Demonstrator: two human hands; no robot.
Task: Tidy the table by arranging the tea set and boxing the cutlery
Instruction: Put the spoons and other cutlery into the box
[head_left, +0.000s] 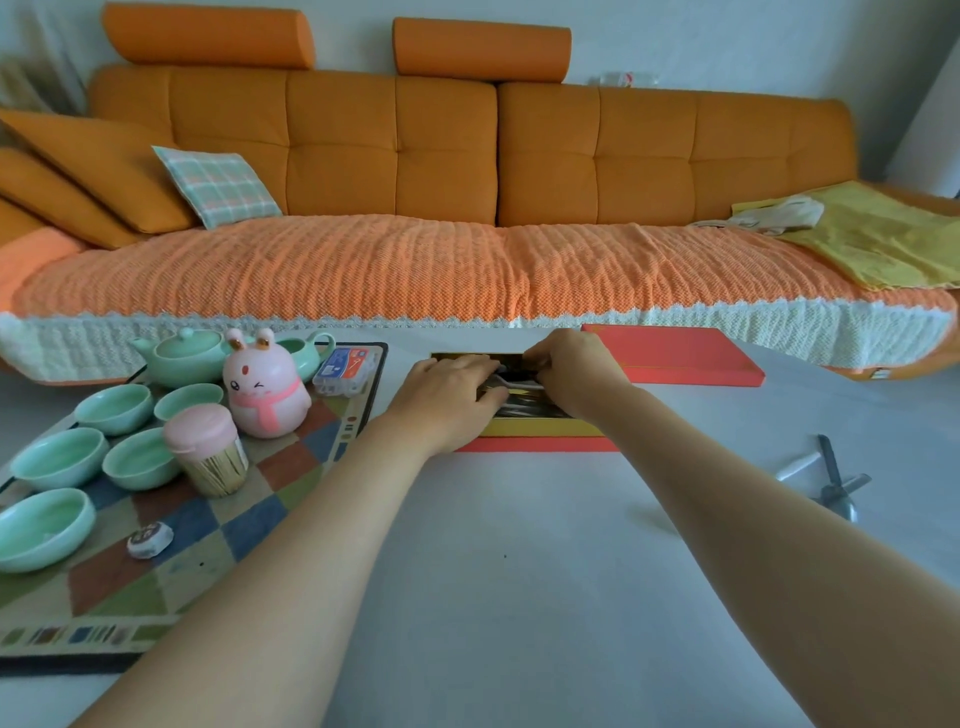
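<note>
The fingers of the right hand are bent and bunched together, clamped on the silver cutlery at the far right of the open box. The left hand lies palm down over the box's left half, its fingers close together and stretched across the pieces. Their tips dip out of sight, so I cannot tell whether they grip anything. The cutlery is a cluster of thin, shiny metal pieces lying across a dark inner tray, and one fork's tines show between the two hands. The box is orange-red outside with a yellow inner rim, and it sits at the far middle of the grey table. Its flat red lid lies just beside it to the far right. Both wrists are level and both bare forearms reach straight out from the near edge, converging on the box. On the left, a chequered mat carries a pale green teapot at the far end and several matching cups nearer. A pair of scissors lies on the table to the right, well apart from the box.
</note>
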